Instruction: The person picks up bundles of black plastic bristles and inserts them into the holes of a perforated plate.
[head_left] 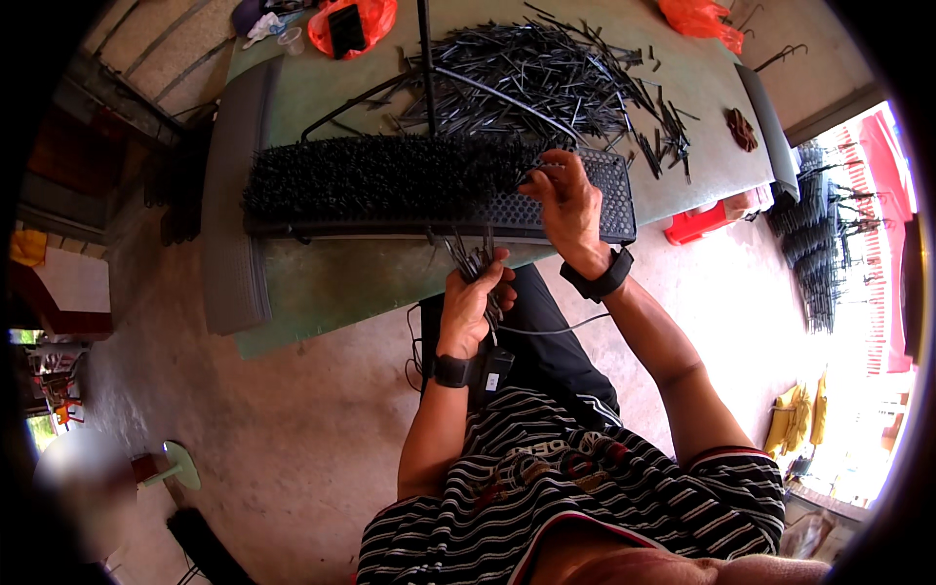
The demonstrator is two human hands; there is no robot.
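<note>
A long black perforated tray [616,200] lies along the near side of the table. Dark upright bristle-like sticks [370,180] fill its left and middle part, while bare holes show at its right end. My left hand [473,297], just below the tray's near edge, is closed round a bundle of thin black sticks [470,255]. Over the border between filled and bare holes is my right hand [565,200], its thumb and fingertips pinched together. Whatever sits between those fingertips is too small to make out.
Behind the tray spreads a heap of loose black sticks [531,78] on the green table [312,302]. A thin black metal stand [426,68] rises there. Orange plastic bags [375,24] lie at the back. A red stool [697,224] stands beyond the table's right edge.
</note>
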